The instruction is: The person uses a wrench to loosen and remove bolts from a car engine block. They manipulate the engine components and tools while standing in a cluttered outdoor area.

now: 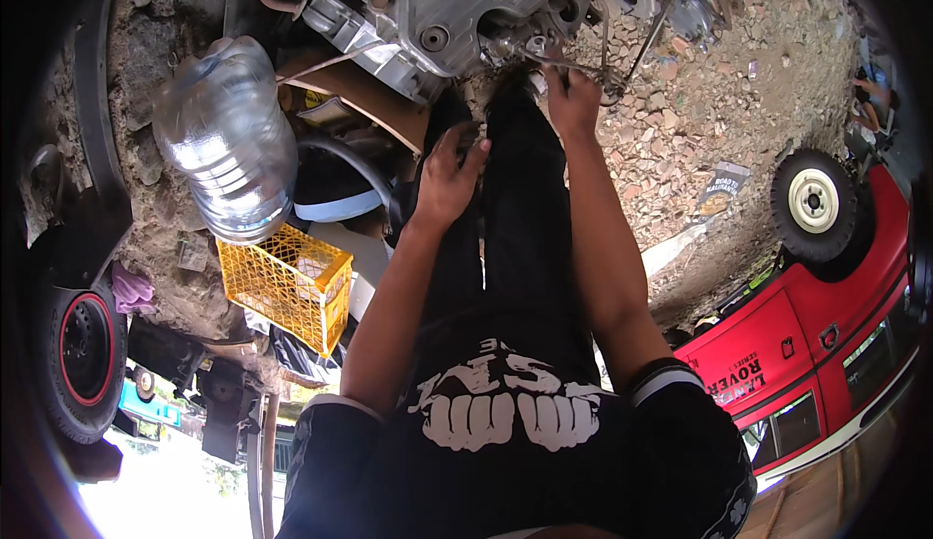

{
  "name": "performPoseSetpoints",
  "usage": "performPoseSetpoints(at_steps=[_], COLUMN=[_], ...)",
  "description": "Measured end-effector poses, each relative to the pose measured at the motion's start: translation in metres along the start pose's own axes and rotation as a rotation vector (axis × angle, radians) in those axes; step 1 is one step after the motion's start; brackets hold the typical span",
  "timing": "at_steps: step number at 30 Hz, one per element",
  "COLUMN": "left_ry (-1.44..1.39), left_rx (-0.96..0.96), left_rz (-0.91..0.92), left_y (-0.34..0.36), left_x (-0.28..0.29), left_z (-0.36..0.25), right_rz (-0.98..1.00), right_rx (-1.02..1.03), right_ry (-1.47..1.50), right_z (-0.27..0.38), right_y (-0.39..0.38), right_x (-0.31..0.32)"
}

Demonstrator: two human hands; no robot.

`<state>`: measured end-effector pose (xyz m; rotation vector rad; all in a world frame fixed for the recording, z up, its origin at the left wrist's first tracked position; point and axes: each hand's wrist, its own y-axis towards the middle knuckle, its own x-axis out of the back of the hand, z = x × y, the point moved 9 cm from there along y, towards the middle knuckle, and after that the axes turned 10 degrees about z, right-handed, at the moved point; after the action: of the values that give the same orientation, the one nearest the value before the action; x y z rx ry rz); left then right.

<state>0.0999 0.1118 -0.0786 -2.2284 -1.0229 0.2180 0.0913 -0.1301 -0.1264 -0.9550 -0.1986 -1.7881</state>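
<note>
At the top of the view lies a grey metal engine [476, 4], with round openings and small fittings along its lower right edge. My right hand [575, 104] reaches up to that edge. Its fingers are closed at the metal fittings [533, 45], and what they grip is too small to make out. Over my dark trousers hovers my left hand [452, 177], below the engine. Its thumb stands apart from loosely bent fingers, with nothing visible in it. A thin metal rod [663, 16] slants down beside the engine, to the right of my right hand.
On the left are a large clear plastic bottle [233, 140], a yellow crate [282, 281] and a black tyre [83, 364]. Rubble ground [646, 160] spreads to the right, where a red vehicle [777, 335] stands. A cardboard box [355, 97] sits beside my legs.
</note>
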Motion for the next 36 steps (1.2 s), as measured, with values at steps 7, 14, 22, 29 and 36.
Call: performPoseSetpoints(at_steps=[7, 14, 22, 29, 36], left_ry=[-0.052, 0.374, 0.653, 0.378, 0.376], left_rx=[-0.012, -0.159, -0.423, -0.028, 0.067], left_rz=[-0.118, 0.012, -0.015, -0.006, -0.025], left_y=[-0.003, -0.02, -0.055, -0.044, -0.038], left_x=[0.024, 0.07, 0.073, 0.086, 0.117], left_z=[0.0, -0.059, -0.107, -0.091, -0.106], right_rz=[0.335, 0.113, 0.096, 0.003, -0.086], right_rx=[-0.429, -0.769, -0.655, -0.532, -0.485], right_ry=[1.078, 1.803, 1.916, 1.985, 1.857], right_z=[0.088, 0.156, 0.176, 0.143, 0.126], right_y=[-0.102, -0.093, -0.093, -0.066, -0.049], right_x=[-0.059, -0.09, -0.097, -0.093, -0.06])
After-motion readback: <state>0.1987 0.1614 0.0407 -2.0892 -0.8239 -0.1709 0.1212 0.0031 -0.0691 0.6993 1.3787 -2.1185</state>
